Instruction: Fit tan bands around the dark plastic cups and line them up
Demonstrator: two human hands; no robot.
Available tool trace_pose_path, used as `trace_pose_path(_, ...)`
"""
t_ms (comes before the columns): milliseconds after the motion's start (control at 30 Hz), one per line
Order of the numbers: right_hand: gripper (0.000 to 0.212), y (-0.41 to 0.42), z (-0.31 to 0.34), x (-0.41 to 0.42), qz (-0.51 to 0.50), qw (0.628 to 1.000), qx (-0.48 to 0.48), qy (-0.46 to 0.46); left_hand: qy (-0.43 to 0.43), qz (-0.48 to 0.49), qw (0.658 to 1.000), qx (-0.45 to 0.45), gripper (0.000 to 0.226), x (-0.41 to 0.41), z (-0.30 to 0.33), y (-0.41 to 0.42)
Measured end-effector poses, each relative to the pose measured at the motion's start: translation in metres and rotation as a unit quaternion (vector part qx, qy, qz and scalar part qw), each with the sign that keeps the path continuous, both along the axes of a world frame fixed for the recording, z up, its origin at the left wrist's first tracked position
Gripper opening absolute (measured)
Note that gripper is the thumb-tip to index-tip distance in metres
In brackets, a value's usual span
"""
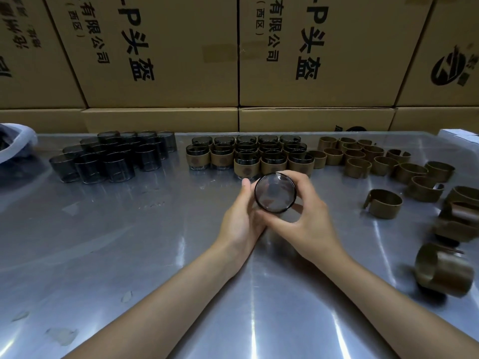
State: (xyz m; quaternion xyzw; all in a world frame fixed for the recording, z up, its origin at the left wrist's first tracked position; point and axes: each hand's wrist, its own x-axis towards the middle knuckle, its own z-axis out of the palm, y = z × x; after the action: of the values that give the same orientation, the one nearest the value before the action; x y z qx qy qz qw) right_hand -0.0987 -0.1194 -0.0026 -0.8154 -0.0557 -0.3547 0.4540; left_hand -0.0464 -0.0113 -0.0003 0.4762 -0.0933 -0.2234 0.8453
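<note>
Both hands meet at the middle of the view around one dark cup (275,193), tipped so that its open mouth faces the camera. The left hand (242,218) cradles it from the nine o'clock side with fingers curled under and the thumb lying up along the rim; the right hand (308,216) wraps it from three o'clock, fingers curved over the top and thumb crossing below. Whether a tan band already sits on this cup cannot be told, since the fingers cover its wall.

Stacked cardboard boxes (160,55) with printed black characters fill the whole twelve o'clock half of the view. Below them the steel table (129,255) spreads out, shiny and streaked with reflections.

At ten o'clock from the hands stands a tight cluster of bare dark cups (111,156), upright and touching one another. At twelve o'clock, just beyond the fingertips, the banded cups (248,156) stand in neat rows, each with a tan sleeve round its lower wall. From one to three o'clock lie the loose tan bands (363,159), first packed upright in rows, then scattered further apart toward the right edge. One open band (383,203) stands alone at three o'clock, and a blurred one (440,270) lies on its side at four o'clock.

A white bag (15,138) peeks in at the left edge, at ten o'clock.
</note>
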Motion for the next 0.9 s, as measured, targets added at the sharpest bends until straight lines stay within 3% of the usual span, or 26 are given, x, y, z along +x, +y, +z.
trace_pose_path(133, 0.063, -0.002, 0.001, -0.002, 0.0, 0.998, -0.059, 0.013, 0.025, 0.013, 1.0, -0.003, 0.04, -0.001, 0.003, 0.003)
trace_pose_path(367, 0.063, 0.002, 0.002, -0.004, 0.002, 0.989, -0.146, 0.005, 0.016, 0.021, 1.0, -0.014, 0.051, -0.006, 0.009, 0.004)
trace_pose_path(533, 0.064, 0.002, 0.0, -0.004, 0.011, 0.993, -0.114, 0.023, -0.071, 0.0, 0.996, 0.053, 0.033, -0.009, 0.004, 0.007)
trace_pose_path(733, 0.064, 0.001, 0.004, -0.003, 0.034, 0.998, -0.048, 0.032, -0.213, 0.054, 0.966, 0.14, 0.055, -0.015, 0.001, 0.006)
trace_pose_path(900, 0.066, -0.007, 0.007, 0.0, 0.046, 0.997, 0.051, 0.034, -0.283, 0.074, 0.944, 0.152, 0.045, -0.018, -0.002, 0.002)
